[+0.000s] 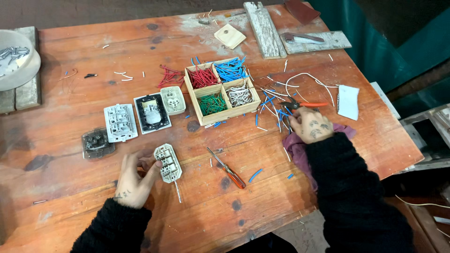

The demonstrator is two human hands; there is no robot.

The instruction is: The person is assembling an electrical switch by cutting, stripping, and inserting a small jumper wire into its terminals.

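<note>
I have the grey socket module [168, 162] near the front edge of the wooden table [70, 136], left of centre, its terminal side up. My left hand [133, 180] grasps it, fingers curled round its left edge and lower end. A thin wire stub pokes out below the module.

My right hand [313, 125] is well apart, over on the right, resting on a purple cloth [296, 147] with fingers bent down onto a scatter of blue wire offcuts [281, 114]; I cannot tell whether it has pinched 1 of them. Orange-handled cutters [304, 104] lie just beyond the knuckles.

I judge the step in hand to be wiring the module: 1 hand steadies it while the other fetches a cut length. The next move calls for a stripped end to be carried across and lined up with a small terminal hole, then tightened; the red-handled screwdriver [228, 170] lies between the 2 hands, close to reach.

Further out, a 4-compartment wooden box [221, 91] holds red, blue, green and white pieces, and 4 more plates and modules [136, 117] lie to its left.
</note>
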